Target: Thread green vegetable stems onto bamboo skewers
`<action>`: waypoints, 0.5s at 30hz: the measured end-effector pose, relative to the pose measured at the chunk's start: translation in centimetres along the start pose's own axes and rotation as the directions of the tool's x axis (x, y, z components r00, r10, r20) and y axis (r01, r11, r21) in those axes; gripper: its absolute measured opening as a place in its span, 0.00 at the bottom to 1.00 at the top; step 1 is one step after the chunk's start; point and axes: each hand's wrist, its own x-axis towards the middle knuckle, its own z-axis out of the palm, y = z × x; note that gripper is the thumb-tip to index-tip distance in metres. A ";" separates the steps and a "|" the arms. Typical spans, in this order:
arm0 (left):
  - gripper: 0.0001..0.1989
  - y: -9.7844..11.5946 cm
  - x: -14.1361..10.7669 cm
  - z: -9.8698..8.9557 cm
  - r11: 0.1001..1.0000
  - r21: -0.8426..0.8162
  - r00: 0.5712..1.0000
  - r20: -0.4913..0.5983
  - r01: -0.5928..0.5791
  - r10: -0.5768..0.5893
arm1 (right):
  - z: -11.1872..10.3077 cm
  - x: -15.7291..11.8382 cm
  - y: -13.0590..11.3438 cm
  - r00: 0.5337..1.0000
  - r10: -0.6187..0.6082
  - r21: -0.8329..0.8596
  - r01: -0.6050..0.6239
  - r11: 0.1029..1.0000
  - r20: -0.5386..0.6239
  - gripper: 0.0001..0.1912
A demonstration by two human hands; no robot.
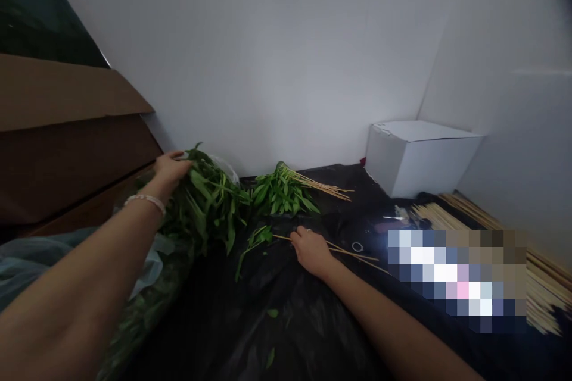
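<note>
My left hand (172, 168) is at the top of a large heap of leafy greens (210, 202), its fingers closed on some of the leaves. The heap spills from a clear plastic bag (154, 265). Over the black sheet (250, 321), my right hand (311, 250) is closed around thin wooden skewers (351, 252), whose ends stick out toward the right. A small leafy sprig (263, 235) sits at the left tip of one skewer. Behind it lies a bunch of skewered greens (286, 190), bare stick ends pointing right.
Many loose wooden sticks (543, 297) lie at the right beside a pixelated patch. A white box (420, 155) stands in the back corner, and a brown cardboard box (67, 95) at the left. A small ring (357, 247) and loose leaves (271, 313) rest on the sheet.
</note>
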 end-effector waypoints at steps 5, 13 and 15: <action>0.28 2.4 -0.5 -3.1 0.980 -0.154 0.986 -0.089 0.124 -0.139 | 0.0 -0.1 0.0 1.000 0.003 -0.011 -0.003 1.000 0.002 0.11; 0.28 7.9 -6.1 -8.5 0.935 -0.353 0.989 0.147 0.041 0.012 | 0.1 0.0 0.1 1.000 -0.006 -0.012 0.007 1.000 0.015 0.12; 0.28 9.5 -7.9 -9.4 0.917 -0.398 0.983 0.171 0.006 0.068 | -0.1 0.1 0.5 1.000 -0.001 -0.011 0.001 1.000 0.022 0.12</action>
